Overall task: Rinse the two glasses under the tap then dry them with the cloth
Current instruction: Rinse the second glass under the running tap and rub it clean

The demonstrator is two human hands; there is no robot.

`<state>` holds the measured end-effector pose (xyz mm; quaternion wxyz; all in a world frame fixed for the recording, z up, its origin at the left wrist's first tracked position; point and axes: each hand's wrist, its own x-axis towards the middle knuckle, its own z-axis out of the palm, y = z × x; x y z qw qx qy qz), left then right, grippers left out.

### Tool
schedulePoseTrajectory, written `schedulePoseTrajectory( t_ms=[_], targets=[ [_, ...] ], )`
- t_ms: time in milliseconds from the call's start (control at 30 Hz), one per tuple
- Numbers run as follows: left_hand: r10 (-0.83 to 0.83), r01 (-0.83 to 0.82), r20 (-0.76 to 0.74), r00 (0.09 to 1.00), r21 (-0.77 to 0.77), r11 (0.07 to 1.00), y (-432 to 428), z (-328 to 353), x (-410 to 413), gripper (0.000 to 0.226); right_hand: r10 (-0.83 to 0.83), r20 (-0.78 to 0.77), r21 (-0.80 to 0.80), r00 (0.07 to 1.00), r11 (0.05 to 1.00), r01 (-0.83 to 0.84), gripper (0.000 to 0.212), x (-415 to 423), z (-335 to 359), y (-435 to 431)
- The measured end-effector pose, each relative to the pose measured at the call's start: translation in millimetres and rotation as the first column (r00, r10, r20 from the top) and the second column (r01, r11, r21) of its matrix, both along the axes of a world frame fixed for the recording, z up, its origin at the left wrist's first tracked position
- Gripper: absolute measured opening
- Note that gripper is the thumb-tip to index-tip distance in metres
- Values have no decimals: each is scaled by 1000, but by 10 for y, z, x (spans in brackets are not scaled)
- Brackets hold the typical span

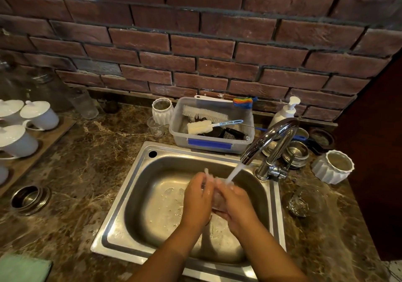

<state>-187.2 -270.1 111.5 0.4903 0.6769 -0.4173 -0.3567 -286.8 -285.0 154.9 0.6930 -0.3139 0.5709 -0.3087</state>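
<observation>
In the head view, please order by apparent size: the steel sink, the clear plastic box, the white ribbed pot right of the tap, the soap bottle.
1. steel sink
2. plastic box
3. ribbed pot
4. soap bottle, though the tap partly hides it, so the last two are unsure.

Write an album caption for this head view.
Left hand and right hand hold a glass under the running tap; another glass sits right of the sink.

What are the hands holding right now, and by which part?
A clear glass, gripped round its sides between left hand and right hand, under the tap stream.
</observation>
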Motion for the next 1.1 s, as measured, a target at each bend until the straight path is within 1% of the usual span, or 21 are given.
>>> schedulePoseTrajectory(
  t_ms=[67, 133, 200, 267, 300, 367, 433, 467, 500, 567, 600, 633, 700, 733, 800, 867, 900, 933, 1000, 1067, 1100],
  targets=[
    [-60, 75, 194, 979, -68, 995, 15, -18, 47, 9, -69, 283, 173, 957, 985, 20, 27, -60, -63, -17],
    [-72, 81, 185, 980, -42, 996, -6, 31, 69, 12, -49, 331, 176, 942, 984, -11, 31, -100, -111, -15],
    [-71, 69, 21, 997, 117, 991, -57, 113, 69, 16, 35, 174, 53, 984, 998, -45, 26, -120, -121, -22],
    [-1, 92, -264, 965, 334, 938, -98, 207, 77, 20, 163, -124, -193, 979, 964, -185, 20, -148, -66, -54],
    [61, 140, -433, 899, 418, 898, -99, 243, 87, 23, 214, -282, -309, 935, 902, -300, 20, -176, -37, -67],
    [201, 237, -693, 693, 482, 844, -92, 288, 138, 31, 279, -501, -439, 819, 734, -518, 18, -222, 14, -72],
    [293, 280, -813, 503, 474, 835, -86, 305, 166, 35, 272, -699, -437, 661, 569, -696, 13, -227, 21, -35],
    [294, 292, -829, 475, 464, 836, -98, 284, 157, 35, 221, -778, -419, 588, 516, -747, 13, -220, 12, -16],
    [285, 295, -833, 474, 456, 840, -118, 278, 135, 34, 163, -807, -427, 568, 504, -751, 13, -208, 7, -2],
    [280, 233, -812, 512, 445, 865, -136, 243, 65, 32, 106, -727, -506, 678, 585, -634, 9, -183, 39, 18],
    [265, 163, -774, 575, 425, 890, -142, 217, 29, 29, 108, -637, -529, 764, 660, -534, 11, -159, 54, 20],
    [222, 88, -699, 680, 378, 922, -143, 198, -4, 27, 104, -521, -514, 847, 754, -409, 16, -134, 62, 17],
    [61, 21, -407, 911, 194, 981, -110, 166, -32, 23, 38, -249, -326, 968, 938, -121, 16, -98, 48, -6],
    [-18, 38, -230, 973, 83, 996, -81, 147, -21, 22, 5, -114, -161, 993, 987, -23, 11, -97, 30, -27],
    [-154, 162, 102, 983, -66, 985, -39, 110, 49, 19, -62, 165, 143, 984, 989, 38, 17, -146, 9, -70],
    [-257, 299, 340, 905, -75, 951, -17, 88, 112, 15, -117, 338, 313, 934, 950, 5, 25, -222, -3, -118],
    [-284, 326, 390, 876, -45, 944, -17, 81, 129, 17, -121, 371, 351, 921, 936, -18, 25, -242, -10, -129],
    [-285, 316, 393, 874, -15, 949, -17, 87, 131, 17, -114, 382, 365, 917, 930, -37, 23, -252, -32, -130],
    [-238, 228, 261, 936, 70, 971, -24, 116, 105, 16, -55, 345, 302, 937, 952, -56, 23, -233, -96, -120],
    [-152, 147, 3, 988, 218, 965, -68, 149, 63, 21, 34, 178, 110, 983, 992, -54, 24, -202, -163, -91],
    [-75, 118, -151, 986, 302, 946, -99, 175, 51, 25, 87, 49, -25, 995, 996, -86, 22, -188, -161, -72]
  ],
)
